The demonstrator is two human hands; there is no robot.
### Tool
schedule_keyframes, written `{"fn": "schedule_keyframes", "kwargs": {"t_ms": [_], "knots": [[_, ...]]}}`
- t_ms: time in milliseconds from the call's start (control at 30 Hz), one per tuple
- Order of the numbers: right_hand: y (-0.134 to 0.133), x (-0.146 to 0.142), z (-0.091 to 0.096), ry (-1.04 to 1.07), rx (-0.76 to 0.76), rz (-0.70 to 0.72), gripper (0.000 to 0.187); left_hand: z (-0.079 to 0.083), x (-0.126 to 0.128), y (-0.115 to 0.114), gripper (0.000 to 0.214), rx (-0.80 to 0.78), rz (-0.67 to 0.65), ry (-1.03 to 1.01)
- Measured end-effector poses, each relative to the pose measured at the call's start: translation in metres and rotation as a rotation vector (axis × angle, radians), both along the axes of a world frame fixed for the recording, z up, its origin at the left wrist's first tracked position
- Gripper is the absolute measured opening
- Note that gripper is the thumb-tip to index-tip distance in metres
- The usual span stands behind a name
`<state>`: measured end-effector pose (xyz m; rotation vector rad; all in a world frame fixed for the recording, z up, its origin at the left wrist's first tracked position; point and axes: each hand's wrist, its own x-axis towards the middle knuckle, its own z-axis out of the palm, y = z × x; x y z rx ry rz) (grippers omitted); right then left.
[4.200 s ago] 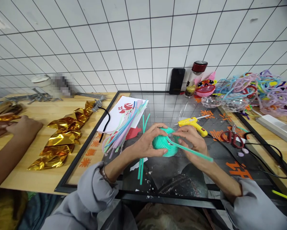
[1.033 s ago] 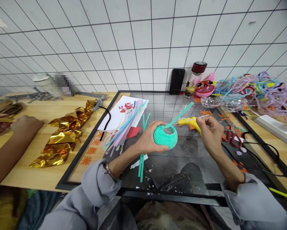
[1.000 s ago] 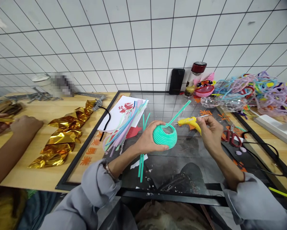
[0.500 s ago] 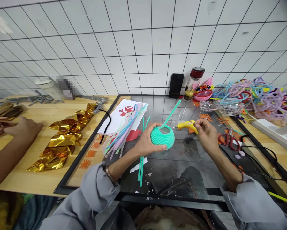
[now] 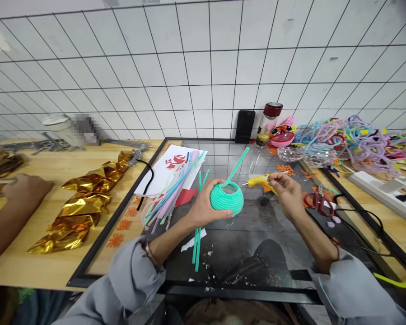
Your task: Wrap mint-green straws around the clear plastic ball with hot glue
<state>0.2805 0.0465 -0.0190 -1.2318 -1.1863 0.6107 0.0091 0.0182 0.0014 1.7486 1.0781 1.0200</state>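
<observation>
Gluing step, seemingly: left hand (image 5: 203, 204) spread round coil (image 5: 227, 200), right hand (image 5: 287, 191) pinching glue gun (image 5: 256, 181); loose end (image 5: 237, 165) likely wants nozzle (image 5: 245, 184).

Bowl (image 5: 228, 201) left of glue gun (image 5: 257, 181), scissors (image 5: 319, 203) right, phone (image 5: 245, 127) and bottle (image 5: 267, 124) behind.

The left sleeve (image 5: 130, 273) is plain grey and loose, bunched in thick, soft folds; a thin band (image 5: 150, 255) circles the arm beside its cuff, too small to show its material. The right sleeve (image 5: 353, 286) is the same grey, wide around the forearm. Left hand (image 5: 207, 205) and right hand (image 5: 286, 189) are bare. Below the table's (image 5: 230, 248) near edge shows brownish cloth (image 5: 230, 313).
</observation>
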Motion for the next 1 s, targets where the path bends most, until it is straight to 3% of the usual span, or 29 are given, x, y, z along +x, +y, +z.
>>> {"fn": "schedule_keyframes", "kwargs": {"t_ms": [200, 400, 533, 733, 1000], "knots": [[-0.003, -0.001, 0.001, -0.130, -0.037, -0.038, 0.043, -0.002, 0.002, 0.000, 0.085, 0.006, 0.001, -0.008], [-0.003, 0.004, 0.007, -0.445, -0.093, -0.161, 0.060, -0.003, 0.004, -0.002, 0.085, -0.002, 0.006, -0.017], [0.000, 0.004, 0.010, -0.650, -0.125, -0.223, 0.060, -0.001, 0.006, -0.003, 0.084, 0.010, 0.017, -0.008], [0.002, -0.002, 0.004, -1.186, -0.445, -0.286, 0.055, 0.000, 0.008, -0.002, 0.083, 0.019, 0.036, -0.001], [0.013, 0.006, 0.001, -1.113, -0.442, -0.294, 0.031, 0.003, 0.007, -0.004, 0.084, -0.009, 0.053, -0.013]]}}
